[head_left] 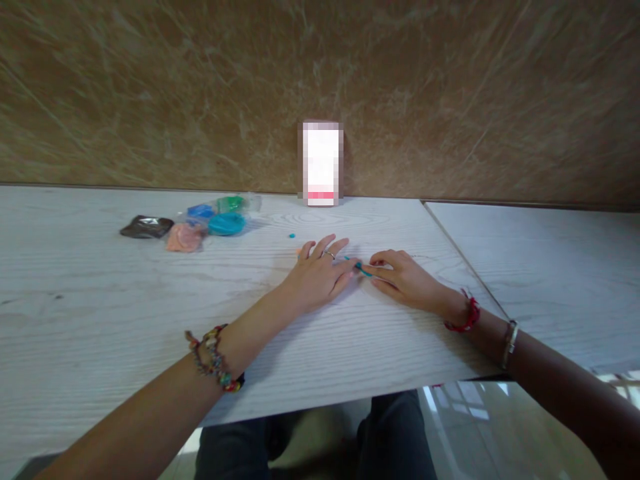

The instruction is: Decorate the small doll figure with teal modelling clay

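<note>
A thin blue strip of what looks like modelling clay (367,272) lies on the white wood-grain table (280,353) between my hands. My left hand (320,273) comes in from the left, palm down with its fingers spread, and its index fingertip is at the strip's middle. From the right, my right hand (403,279) reaches the strip with a fingertip, its fingers stretched out and apart. The fingertips hide part of the strip. A small blue lump (292,235) sits beyond my left hand. Beside that hand shows a little orange piece (299,251), partly covered by its fingers.
Several clay packets lie at the back left: dark brown (147,227), pink (185,237), light blue (227,224), darker blue (200,211) and green (231,203). A blurred-out phone-like screen (323,163) leans on the brown marbled wall (200,93). A seam (465,257) crosses the table at right.
</note>
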The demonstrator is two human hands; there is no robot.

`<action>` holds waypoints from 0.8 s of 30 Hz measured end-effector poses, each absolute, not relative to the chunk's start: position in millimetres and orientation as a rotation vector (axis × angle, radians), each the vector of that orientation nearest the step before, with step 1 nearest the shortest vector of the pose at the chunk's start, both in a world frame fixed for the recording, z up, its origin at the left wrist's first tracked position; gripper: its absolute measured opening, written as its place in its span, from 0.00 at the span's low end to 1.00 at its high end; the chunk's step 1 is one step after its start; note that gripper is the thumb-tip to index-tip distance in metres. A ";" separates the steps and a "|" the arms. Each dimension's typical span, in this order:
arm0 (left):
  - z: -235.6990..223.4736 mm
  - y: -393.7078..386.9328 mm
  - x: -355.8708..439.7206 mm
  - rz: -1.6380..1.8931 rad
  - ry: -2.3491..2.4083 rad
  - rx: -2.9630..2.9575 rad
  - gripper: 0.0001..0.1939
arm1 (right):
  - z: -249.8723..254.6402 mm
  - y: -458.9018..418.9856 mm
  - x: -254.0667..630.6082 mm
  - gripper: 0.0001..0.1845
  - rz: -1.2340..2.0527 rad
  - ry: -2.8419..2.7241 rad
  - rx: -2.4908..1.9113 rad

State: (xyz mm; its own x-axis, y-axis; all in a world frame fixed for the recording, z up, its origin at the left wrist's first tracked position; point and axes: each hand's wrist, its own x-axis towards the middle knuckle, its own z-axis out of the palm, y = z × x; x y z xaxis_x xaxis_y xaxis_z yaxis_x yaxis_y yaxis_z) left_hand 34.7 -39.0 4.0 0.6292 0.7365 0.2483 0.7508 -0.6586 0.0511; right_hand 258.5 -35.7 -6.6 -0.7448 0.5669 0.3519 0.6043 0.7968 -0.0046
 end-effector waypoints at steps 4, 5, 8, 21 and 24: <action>1.2 -39.3 35.3 -0.367 -1.212 -2.805 0.20 | -6.3 -36.3 258.4 0.16 -0.178 -2.582 -0.826; 0.9 -39.5 35.4 -0.350 -1.212 -2.812 0.20 | -5.8 -36.8 258.4 0.15 -0.181 -2.568 -0.811; 0.5 -40.0 35.7 -0.315 -1.244 -2.821 0.21 | -3.9 -38.2 258.6 0.13 -0.169 -2.558 -0.785; 2.6 -41.7 36.3 -0.330 -1.202 -2.830 0.21 | -4.2 -39.8 267.0 0.11 -0.114 -2.528 -0.788; 2.6 -42.0 36.8 -0.280 -1.240 -2.866 0.21 | -4.8 -38.9 266.4 0.11 -0.113 -2.507 -0.819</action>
State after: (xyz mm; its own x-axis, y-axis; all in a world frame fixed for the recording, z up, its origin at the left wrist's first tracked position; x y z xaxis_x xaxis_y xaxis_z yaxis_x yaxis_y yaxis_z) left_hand 36.8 -42.0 2.6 0.6711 0.7226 0.1656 0.7238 -0.6870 0.0647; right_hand 266.4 -38.9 -4.8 -0.6963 0.5324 0.4814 0.5737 0.8158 -0.0726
